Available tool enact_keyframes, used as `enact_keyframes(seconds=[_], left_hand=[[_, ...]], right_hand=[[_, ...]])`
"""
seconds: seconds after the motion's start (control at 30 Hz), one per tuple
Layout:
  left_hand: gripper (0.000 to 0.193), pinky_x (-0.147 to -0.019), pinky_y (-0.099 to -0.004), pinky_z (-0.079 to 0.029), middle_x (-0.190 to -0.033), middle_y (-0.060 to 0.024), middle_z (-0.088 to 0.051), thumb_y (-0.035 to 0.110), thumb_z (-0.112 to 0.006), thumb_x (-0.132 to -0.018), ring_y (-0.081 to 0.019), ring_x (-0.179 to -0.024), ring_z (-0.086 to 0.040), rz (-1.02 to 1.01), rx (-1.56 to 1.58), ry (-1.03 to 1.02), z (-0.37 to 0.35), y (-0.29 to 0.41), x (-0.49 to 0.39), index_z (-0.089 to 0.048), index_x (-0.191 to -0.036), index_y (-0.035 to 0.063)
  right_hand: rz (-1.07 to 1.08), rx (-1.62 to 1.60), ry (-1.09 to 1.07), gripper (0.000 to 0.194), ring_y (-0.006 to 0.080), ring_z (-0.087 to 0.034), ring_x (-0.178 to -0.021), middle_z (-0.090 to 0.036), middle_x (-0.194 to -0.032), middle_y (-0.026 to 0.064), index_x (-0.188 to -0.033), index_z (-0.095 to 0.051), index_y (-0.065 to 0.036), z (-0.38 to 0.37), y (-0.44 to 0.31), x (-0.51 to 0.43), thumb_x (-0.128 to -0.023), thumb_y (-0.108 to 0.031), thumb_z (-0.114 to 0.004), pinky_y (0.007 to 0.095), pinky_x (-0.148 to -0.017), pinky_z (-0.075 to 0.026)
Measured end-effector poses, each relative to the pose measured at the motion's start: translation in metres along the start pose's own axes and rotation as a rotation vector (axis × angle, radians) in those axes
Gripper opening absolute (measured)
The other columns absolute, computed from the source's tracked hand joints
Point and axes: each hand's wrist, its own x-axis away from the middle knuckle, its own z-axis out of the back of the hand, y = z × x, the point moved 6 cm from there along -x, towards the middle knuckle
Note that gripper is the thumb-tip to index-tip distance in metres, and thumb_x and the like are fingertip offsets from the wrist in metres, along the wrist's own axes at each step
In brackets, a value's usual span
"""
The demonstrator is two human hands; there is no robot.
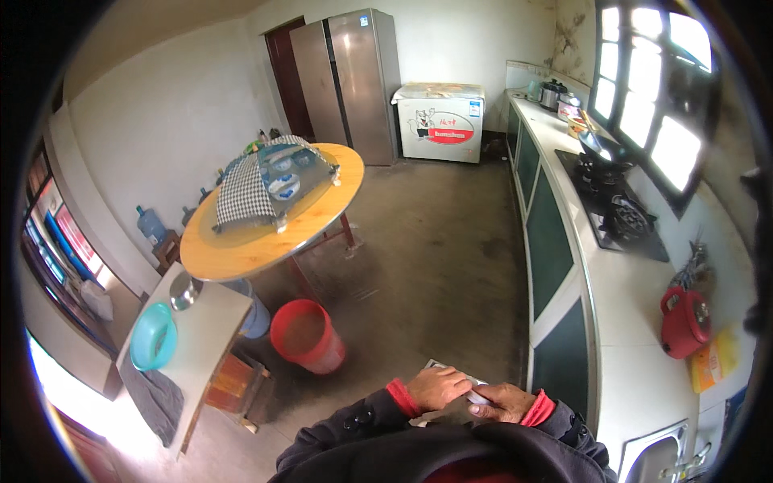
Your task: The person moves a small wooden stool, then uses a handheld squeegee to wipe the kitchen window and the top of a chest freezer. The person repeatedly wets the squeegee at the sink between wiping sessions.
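Observation:
Both my hands are close together in front of my body, low in the view. My right hand has its fingers closed on a small whitish object, whose kind I cannot tell. My left hand lies beside it, over a flat pale-edged thing that shows past the fingers; whether it grips this cannot be told. The lower part of what lies under the hands is hidden by my dark sleeves and jacket.
At right runs a white counter with a gas stove, a red jug and a sink. A red bucket stands on the floor, near a round wooden table and a side table with a teal basin.

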Motion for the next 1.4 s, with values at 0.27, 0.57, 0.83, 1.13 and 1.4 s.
enact_keyframes(seconds=[0.27,0.57,0.83,1.13,1.4], left_hand=[[0.018,-0.062,-0.0302,-0.045,-0.085,-0.0055,-0.055,0.013,-0.053,-0.071,-0.0221,-0.078,-0.054,0.220,0.050,-0.001,0.008,-0.092,-0.002,-0.050,-0.088,0.0083],[0.022,-0.058,-0.0324,-0.045,-0.086,-0.0061,-0.055,0.022,-0.055,-0.074,-0.0241,-0.077,-0.054,0.449,-0.118,0.189,0.035,-0.230,-0.052,-0.050,-0.091,0.0092],[0.019,-0.059,-0.0331,-0.045,-0.080,-0.0082,-0.057,0.018,-0.059,-0.071,-0.0256,-0.071,-0.056,0.857,-0.226,0.338,0.080,-0.331,-0.063,-0.054,-0.085,0.0076],[0.016,-0.059,-0.0349,-0.045,-0.079,-0.0083,-0.056,0.020,-0.057,-0.072,-0.0261,-0.072,-0.056,1.072,-0.279,0.239,0.068,-0.453,-0.056,-0.054,-0.082,0.0078],[0.016,-0.057,-0.0334,-0.045,-0.079,-0.0078,-0.056,0.018,-0.058,-0.072,-0.0259,-0.070,-0.055,0.903,-0.237,0.242,0.111,-0.626,-0.130,-0.052,-0.083,0.0074]], right_hand=[[0.007,-0.046,0.027,0.038,0.0370,-0.052,-0.074,-0.053,-0.077,0.0216,-0.093,-0.049,0.000,0.039,0.031,-0.084,-0.083,-0.036,-0.043,0.0382,-0.064,-0.041],[0.023,-0.218,0.576,0.047,0.0204,-0.049,-0.058,-0.049,-0.060,0.0092,-0.078,-0.053,-0.001,0.206,0.133,-0.125,-0.085,-0.044,-0.035,0.0310,-0.056,-0.039],[-0.056,-0.637,0.612,0.036,0.0066,-0.040,-0.049,-0.045,-0.056,-0.0001,-0.068,-0.050,-0.003,0.333,0.205,-0.186,-0.084,-0.034,-0.040,0.0210,-0.046,-0.032],[-0.277,-0.634,0.504,0.037,0.0074,-0.038,-0.048,-0.044,-0.054,-0.0010,-0.070,-0.056,0.000,0.381,0.280,-0.314,-0.084,-0.028,-0.036,0.0215,-0.046,-0.031],[-0.193,-0.401,0.618,0.036,0.0143,-0.047,-0.052,-0.050,-0.056,0.0052,-0.065,-0.051,0.001,0.486,0.300,-0.433,-0.082,-0.028,-0.039,0.0271,-0.050,-0.037]])
